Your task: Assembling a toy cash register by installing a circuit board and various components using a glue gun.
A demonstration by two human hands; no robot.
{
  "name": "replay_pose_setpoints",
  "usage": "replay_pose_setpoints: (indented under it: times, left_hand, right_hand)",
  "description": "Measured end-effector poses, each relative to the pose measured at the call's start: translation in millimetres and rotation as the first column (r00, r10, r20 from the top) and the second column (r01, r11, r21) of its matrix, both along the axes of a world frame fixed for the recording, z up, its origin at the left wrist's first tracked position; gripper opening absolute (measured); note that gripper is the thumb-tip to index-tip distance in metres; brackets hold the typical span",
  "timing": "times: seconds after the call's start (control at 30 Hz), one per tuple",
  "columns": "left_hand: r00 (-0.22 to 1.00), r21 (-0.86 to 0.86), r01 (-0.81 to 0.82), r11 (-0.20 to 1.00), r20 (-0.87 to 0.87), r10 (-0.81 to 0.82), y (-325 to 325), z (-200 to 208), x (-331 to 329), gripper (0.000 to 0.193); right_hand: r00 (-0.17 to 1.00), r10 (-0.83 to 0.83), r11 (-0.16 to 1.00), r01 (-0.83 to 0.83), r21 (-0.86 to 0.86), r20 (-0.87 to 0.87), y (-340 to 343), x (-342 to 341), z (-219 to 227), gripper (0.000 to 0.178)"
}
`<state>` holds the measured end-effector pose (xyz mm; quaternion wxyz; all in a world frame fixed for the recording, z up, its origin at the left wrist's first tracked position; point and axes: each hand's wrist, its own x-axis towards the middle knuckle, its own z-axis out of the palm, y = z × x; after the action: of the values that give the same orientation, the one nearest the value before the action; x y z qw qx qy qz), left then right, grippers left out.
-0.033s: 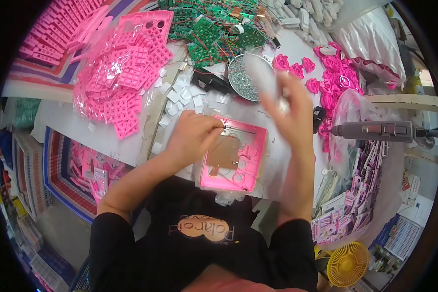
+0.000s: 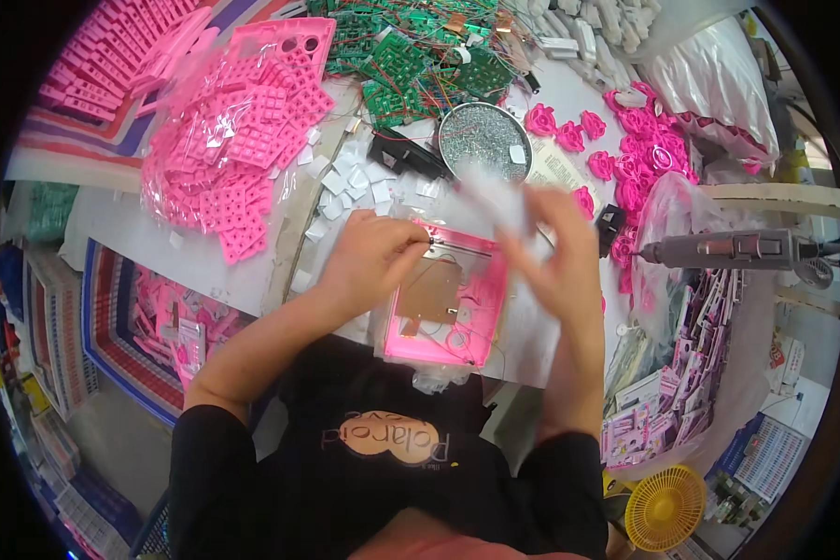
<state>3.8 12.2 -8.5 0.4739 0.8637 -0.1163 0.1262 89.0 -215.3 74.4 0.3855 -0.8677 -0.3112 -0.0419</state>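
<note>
Your pink housing (image 2: 497,303) lies open side up in front of you, its long axis running away from your body, with the far end leaning slightly right. The relation that counts is at that far end. Your left hand (image 2: 369,266) is the nearer, touching the far left corner, thumb and forefinger pressed together at the left end of a dark strip (image 2: 467,250); what that grip pinches, you cannot tell. Your right hand (image 2: 555,252) is above the far right corner, its grip curved around a white thing (image 2: 495,207), too blurred to identify. From the right grip, the housing lies toward you and to the left.

Inside sit a brown board (image 2: 429,291) and thin wires. Clear plastic (image 2: 441,379) shows under the near edge, on the pale worktop (image 2: 526,341).

Just beyond the white thing stands a round dish (image 2: 441,145) of small metal pieces (image 2: 476,135). White squares (image 2: 350,182) lie beyond your left hand, green circuit boards (image 2: 401,70) farther off, and pink roses (image 2: 633,177) and a grey powered driver (image 2: 719,250) to your right.
</note>
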Motion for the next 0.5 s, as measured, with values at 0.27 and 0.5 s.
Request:
replay_pose_setpoints:
  times: [0.27,0.5]
  left_hand:
    - [0.972,0.106,0.231,0.967,0.012,-0.233,4,13,10,0.009]
    - [0.89,0.366,0.43,0.825,-0.02,-0.455,10,27,26,0.012]
  right_hand:
    - [0.971,0.21,0.945,-0.231,-0.232,-0.111,-15,-51,-20,0.051]
    - [0.951,0.277,0.941,-0.298,-0.161,-0.138,-11,-46,-30,0.051]
